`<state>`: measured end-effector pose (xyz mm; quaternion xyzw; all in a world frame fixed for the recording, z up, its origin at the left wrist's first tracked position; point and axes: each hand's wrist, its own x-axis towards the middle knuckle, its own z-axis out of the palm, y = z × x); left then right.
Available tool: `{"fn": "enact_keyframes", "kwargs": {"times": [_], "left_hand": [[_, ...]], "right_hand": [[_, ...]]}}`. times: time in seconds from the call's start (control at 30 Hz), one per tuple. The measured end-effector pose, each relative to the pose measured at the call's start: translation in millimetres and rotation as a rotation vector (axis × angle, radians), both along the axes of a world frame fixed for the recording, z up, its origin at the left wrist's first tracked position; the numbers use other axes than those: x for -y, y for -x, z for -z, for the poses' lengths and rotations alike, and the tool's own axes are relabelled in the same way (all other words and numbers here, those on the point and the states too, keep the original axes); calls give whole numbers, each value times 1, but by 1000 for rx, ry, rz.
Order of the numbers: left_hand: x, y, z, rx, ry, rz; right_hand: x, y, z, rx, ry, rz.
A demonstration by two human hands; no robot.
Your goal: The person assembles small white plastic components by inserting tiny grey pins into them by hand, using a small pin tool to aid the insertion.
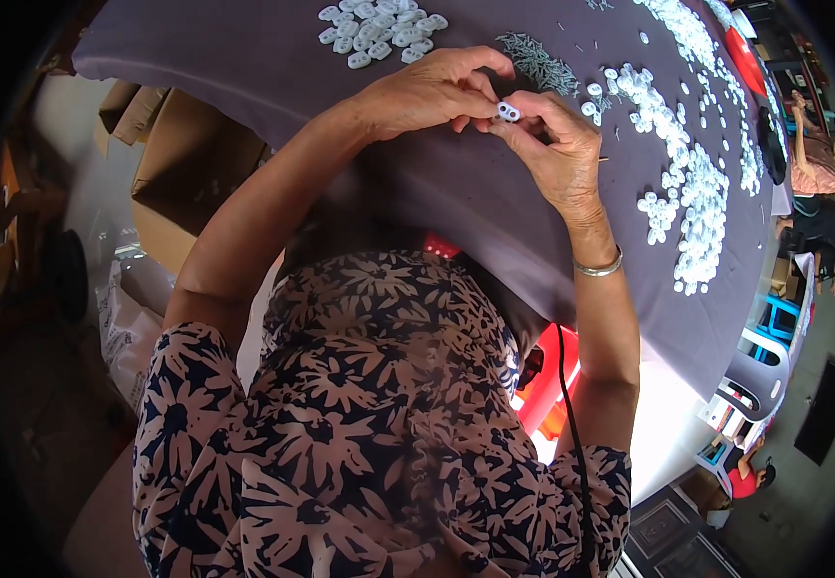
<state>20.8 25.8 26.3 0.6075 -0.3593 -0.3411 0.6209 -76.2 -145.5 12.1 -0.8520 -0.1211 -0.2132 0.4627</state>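
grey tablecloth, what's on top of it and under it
On the grey fabric tablecloth lie small white oval plastic pieces in clusters and a heap of thin grey metal fasteners. The surface under it is covered and cannot be seen.

A purple-grey cloth-covered table [196, 39] is spreading across the frame's upper half. White oval pieces [379, 27] are lying clustered at top centre, thin metal pieces [538, 64] heaped to their right; more small white pieces [699, 214] are sprawling down the upper right.

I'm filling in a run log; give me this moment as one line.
left hand: at white piece | right hand: pinching it | beyond: grey metal parts, white heap | surface: purplish cloth
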Motion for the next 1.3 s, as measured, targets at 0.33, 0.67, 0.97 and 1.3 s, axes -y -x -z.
{"fn": "enact_keyframes", "kwargs": {"times": [0.33, 0.67, 0.97, 1.3], "left_hand": [[5, 4, 10, 59, 36, -66], [6, 8, 7, 79, 35, -40], [6, 14, 1, -104, 48, 19], [11, 25, 2, -276, 109, 2]], "right_hand": [[-5, 3, -11, 37, 141, 43], [-5, 5, -14, 42, 276, 51], [-4, 6, -11, 139, 546, 34], [6, 6, -2, 215, 579, -2]]}}
